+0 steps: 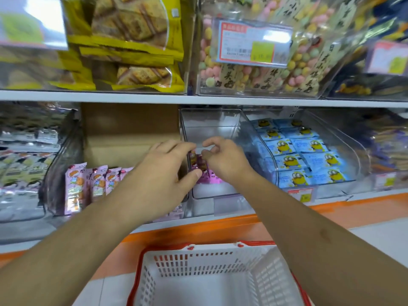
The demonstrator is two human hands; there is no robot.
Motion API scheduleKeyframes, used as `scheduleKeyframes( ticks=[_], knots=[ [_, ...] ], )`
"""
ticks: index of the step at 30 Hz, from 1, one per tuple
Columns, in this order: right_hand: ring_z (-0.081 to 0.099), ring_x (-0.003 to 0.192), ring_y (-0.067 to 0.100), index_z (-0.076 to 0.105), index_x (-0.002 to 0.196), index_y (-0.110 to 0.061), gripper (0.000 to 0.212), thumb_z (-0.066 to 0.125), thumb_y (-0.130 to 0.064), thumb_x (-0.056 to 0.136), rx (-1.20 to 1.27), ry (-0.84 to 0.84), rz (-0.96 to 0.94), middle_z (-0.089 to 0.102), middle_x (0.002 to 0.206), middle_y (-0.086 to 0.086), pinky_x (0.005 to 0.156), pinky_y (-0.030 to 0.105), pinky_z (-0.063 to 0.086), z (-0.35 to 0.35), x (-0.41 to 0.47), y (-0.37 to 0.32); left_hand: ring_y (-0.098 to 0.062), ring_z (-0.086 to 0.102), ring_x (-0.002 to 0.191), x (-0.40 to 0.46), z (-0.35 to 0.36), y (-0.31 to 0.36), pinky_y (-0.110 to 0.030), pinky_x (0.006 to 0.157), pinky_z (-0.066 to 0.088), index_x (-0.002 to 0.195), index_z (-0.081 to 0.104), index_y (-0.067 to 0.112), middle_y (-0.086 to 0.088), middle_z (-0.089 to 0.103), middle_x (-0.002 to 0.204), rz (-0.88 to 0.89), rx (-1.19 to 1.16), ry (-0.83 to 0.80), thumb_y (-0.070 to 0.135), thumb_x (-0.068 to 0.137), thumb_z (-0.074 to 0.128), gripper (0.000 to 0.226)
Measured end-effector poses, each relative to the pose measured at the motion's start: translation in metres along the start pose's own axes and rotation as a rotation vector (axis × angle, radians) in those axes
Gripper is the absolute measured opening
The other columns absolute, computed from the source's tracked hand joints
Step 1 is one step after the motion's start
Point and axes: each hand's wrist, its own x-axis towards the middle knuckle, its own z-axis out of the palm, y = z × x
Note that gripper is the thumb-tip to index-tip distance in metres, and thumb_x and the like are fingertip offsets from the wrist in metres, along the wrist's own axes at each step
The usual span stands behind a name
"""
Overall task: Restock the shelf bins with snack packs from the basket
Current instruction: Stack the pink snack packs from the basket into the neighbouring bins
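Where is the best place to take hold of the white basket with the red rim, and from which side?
Grip the basket by its red rim on the far edge, coming from above with curled fingers. The basket stands upright and open below both arms, its top edge exposed. Handles seem folded down against the rim, though blurred. Both hands are busy in the clear bin.
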Motion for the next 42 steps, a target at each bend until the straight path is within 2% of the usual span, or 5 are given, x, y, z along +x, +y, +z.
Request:
scheduleKeyframes(
  ticks=[7,16,27,35,42],
  knots=[
    [0.057,0.059,0.013,0.071,0.089,-0.009,0.013,0.064,-0.002,0.097,0.303,-0.190,-0.128,0.065,0.069,0.002,0.058,0.027,0.048,-0.046,-0.128,0.012,-0.001,0.061,0.073,-0.056,0.013,0.034,-0.025,0.066,0.048,0.085,0.068,0.029,0.015,0.065,0.073,0.002,-0.202,-0.102,0.047,0.097,0.057,0.024],
    [0.062,0.077,0.009,0.068,0.114,-0.020,0.017,0.064,-0.019,0.097,-0.205,-0.502,0.375,0.066,0.097,-0.006,0.060,0.013,0.045,0.030,-0.233,0.177,-0.029,0.014,0.155,-0.177,0.138,-0.055,-0.050,0.125,0.023,0.163,0.013,0.019,-0.007,0.009,0.168,-0.370,0.092,-0.401,0.060,0.093,0.046,0.088],
    [0.064,0.102,0.028,0.036,0.158,-0.029,0.067,0.062,-0.038,0.097,-0.367,-0.670,0.813,0.053,0.143,0.013,0.069,0.034,0.057,0.137,-0.269,0.283,-0.035,0.017,0.151,-0.222,0.193,-0.078,-0.057,0.113,0.041,0.156,-0.028,0.038,0.004,0.002,0.166,-0.667,-0.147,-0.421,0.043,0.101,0.057,0.101],
    [0.062,0.088,0.025,0.054,0.097,-0.018,0.061,0.087,-0.017,0.046,-0.302,-0.666,0.846,0.060,0.107,0.010,0.060,0.034,0.056,0.161,-0.285,0.292,-0.034,0.027,0.145,-0.222,0.196,-0.076,-0.051,0.109,0.040,0.159,-0.023,0.036,0.001,0.014,0.159,-0.667,-0.148,-0.375,0.041,0.099,0.061,0.103],
    [0.070,0.088,0.026,0.069,0.095,-0.026,0.038,0.081,-0.004,0.067,-0.102,-0.544,0.663,0.067,0.107,0.006,0.065,0.037,0.066,0.132,-0.238,0.233,-0.033,0.018,0.146,-0.217,0.186,-0.071,-0.053,0.118,0.029,0.153,-0.028,0.041,-0.001,0.001,0.159,-0.714,0.002,-0.454,0.052,0.100,0.049,0.094]
  ],
)
